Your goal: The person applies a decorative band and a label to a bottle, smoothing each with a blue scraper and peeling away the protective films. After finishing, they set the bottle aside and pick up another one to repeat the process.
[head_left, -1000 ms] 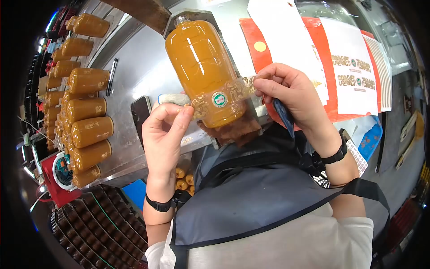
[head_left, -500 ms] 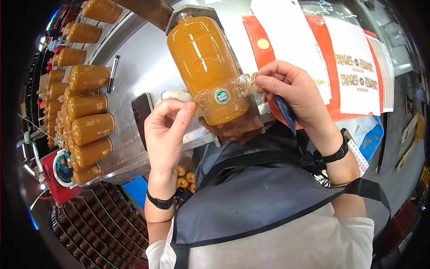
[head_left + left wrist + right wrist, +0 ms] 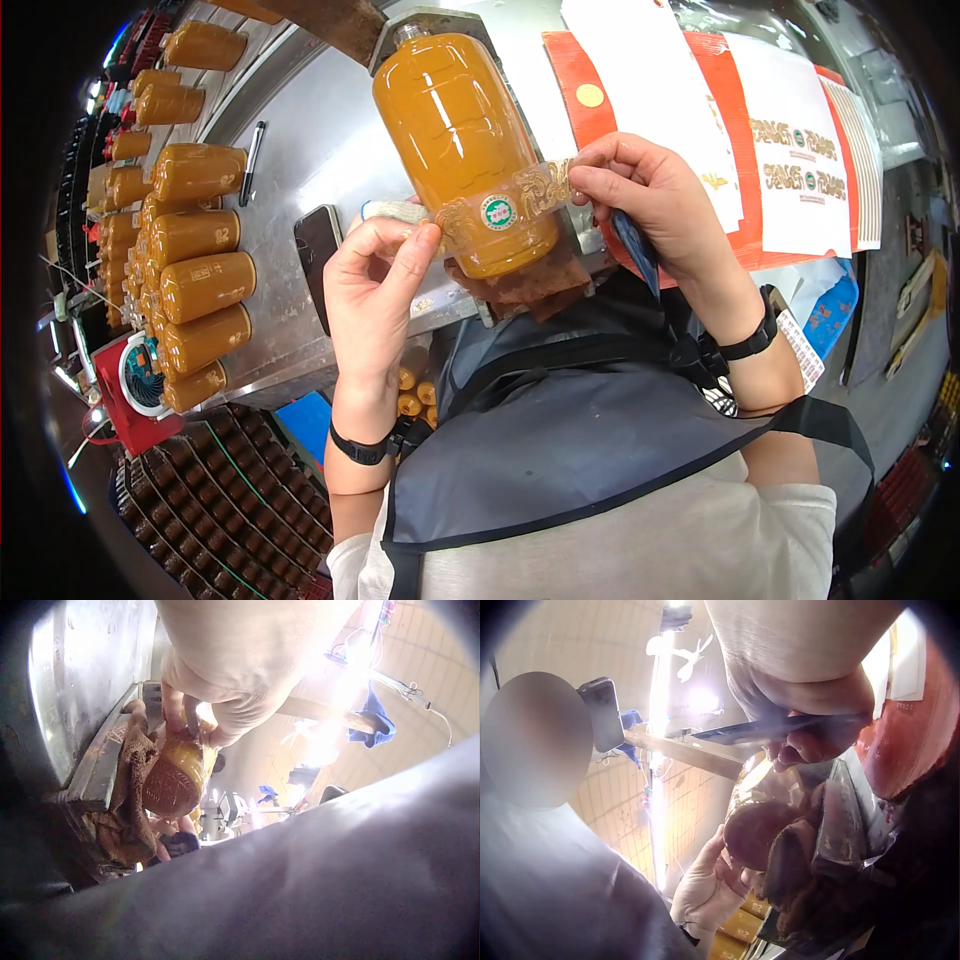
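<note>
A large bottle (image 3: 450, 120) of amber-brown color lies tilted on a metal stand, its neck pointing away from me. Brown cloth (image 3: 525, 290) covers the stand below its base. Across the lower bottle runs a clear label (image 3: 545, 187) with gold dragons and a round green emblem (image 3: 497, 211). My left hand (image 3: 375, 275) pinches its left end between thumb and finger; my right hand (image 3: 655, 205) pinches the other end, a little off the bottle's side. Tucked in the right hand is a flat dark-blue blade-like tool (image 3: 739, 733). An off-white knitted piece (image 3: 395, 211) shows beyond the left fingers.
Several amber bottles (image 3: 205, 285) stand in rows at left. A phone (image 3: 315, 255) and a pen (image 3: 252, 165) lie on the metal table. At right, label sheets (image 3: 795, 200) lie over red packaging (image 3: 580, 120). A wooden beam (image 3: 325, 30) reaches the stand.
The head view has shifted slightly, and the label's right end sits a little higher. Both hands keep their pinch on the label's ends; the bottle stays on its stand.
</note>
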Tool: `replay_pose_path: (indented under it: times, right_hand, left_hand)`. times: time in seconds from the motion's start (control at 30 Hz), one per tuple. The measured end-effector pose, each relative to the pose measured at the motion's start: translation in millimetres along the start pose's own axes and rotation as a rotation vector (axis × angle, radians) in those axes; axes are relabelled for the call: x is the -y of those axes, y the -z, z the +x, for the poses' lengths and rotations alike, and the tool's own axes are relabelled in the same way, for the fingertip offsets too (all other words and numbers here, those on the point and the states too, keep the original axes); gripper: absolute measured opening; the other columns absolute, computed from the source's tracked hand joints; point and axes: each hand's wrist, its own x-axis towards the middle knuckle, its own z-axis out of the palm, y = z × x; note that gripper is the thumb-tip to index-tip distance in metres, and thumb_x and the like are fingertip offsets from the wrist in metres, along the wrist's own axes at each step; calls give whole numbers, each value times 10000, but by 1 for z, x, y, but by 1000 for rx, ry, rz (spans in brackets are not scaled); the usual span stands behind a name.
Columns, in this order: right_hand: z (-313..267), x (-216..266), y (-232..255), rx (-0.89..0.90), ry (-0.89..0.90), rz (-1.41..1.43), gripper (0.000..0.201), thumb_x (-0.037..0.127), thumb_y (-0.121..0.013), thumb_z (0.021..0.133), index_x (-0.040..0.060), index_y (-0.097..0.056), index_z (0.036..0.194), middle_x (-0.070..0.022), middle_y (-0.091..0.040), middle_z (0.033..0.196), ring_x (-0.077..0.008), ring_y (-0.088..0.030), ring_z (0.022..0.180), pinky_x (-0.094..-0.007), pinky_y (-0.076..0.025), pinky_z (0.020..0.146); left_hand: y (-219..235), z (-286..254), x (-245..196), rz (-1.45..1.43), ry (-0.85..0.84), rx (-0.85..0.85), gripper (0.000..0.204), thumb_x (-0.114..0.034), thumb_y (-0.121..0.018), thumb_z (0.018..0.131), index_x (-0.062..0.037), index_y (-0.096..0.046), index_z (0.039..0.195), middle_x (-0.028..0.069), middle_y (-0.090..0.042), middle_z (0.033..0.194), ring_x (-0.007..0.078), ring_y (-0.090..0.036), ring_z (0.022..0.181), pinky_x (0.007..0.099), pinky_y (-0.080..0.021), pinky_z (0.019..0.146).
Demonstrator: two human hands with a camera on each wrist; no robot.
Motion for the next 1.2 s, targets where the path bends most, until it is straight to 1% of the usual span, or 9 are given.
replay_pose_path:
  times: [0.3, 0.4, 0.47, 0.53, 0.67, 0.77, 0.87, 0.97, 1.2]
  right_hand:
    - [2, -2, 0, -1, -20, -5, 166, 174, -692, 943, 29, -698, 1023, 7, -687, 846, -24, -558, 732, -171, -440, 673]
    - [5, -8, 3, -19, -8, -6, 190, 177, -691, 944, 24, -689, 1057, 3, -691, 864, -25, -559, 743, -178, -447, 685]
    - [8, -10, 5, -35, -1, 1, 214, 177, -691, 944, 21, -680, 1090, -2, -693, 878, -26, -561, 749, -184, -455, 697]
    - [12, -11, 4, -173, 89, -5, 326, 176, -688, 948, 1, -626, 1216, -41, -693, 979, -37, -564, 746, -195, -471, 725]
    - [13, -4, -3, -69, 127, -15, 507, 213, -732, 921, -17, -549, 1333, -98, -660, 1127, -39, -559, 755, -191, -471, 729]
    - [10, 2, -9, 103, 46, -175, 761, 318, -840, 812, -32, -499, 1396, -144, -597, 1249, -33, -504, 736, -183, -440, 668]
    - [9, 2, -15, 120, 28, -130, 643, 162, -782, 875, 7, -484, 1423, -38, -562, 1171, 4, -499, 749, -169, -424, 723]
    - [14, -8, -15, 113, 70, -70, 792, 346, -848, 794, -33, -500, 1396, -121, -589, 1214, -47, -490, 718, -196, -438, 660]
    - [14, -7, -14, 122, 63, -62, 780, 352, -845, 796, -22, -508, 1391, -97, -587, 1176, -58, -503, 730, -204, -443, 671]
  left_hand:
    - [5, 1, 9, 11, 22, 18, 70, 20, -709, 898, -22, -672, 939, 30, -642, 1023, 88, -577, 973, 241, -451, 866]
    - [6, 4, 15, -8, 51, 3, 245, -51, -711, 916, -18, -625, 1144, 70, -610, 1176, 130, -543, 1129, 281, -437, 966]
    - [2, 8, 15, -46, 29, -164, 471, -150, -700, 939, -3, -500, 1340, 122, -528, 1345, 188, -462, 1289, 335, -380, 1080]
    - [4, 14, 9, -2, 34, -149, 643, -211, -677, 955, 24, -371, 1469, 167, -435, 1471, 248, -383, 1397, 380, -304, 1159]
    - [-25, 17, -13, 43, 7, 119, 851, -107, -670, 941, 51, -114, 1566, 208, -388, 1515, 267, -391, 1408, 402, -298, 1169]
    - [-36, 20, -17, 35, 9, 133, 861, -53, -695, 908, 34, -143, 1563, 184, -441, 1471, 246, -466, 1347, 383, -367, 1129]
    - [-37, 24, -23, -8, 99, 185, 844, -23, -709, 887, 8, -190, 1552, 159, -490, 1419, 226, -517, 1293, 362, -421, 1086]
    - [-39, 23, -21, -20, 74, 163, 806, -23, -710, 884, -13, -236, 1536, 148, -509, 1396, 222, -525, 1282, 358, -431, 1081]
    - [-37, 24, -19, -17, 101, 145, 833, -27, -733, 861, -17, -245, 1536, 146, -510, 1399, 230, -517, 1295, 381, -417, 1097]
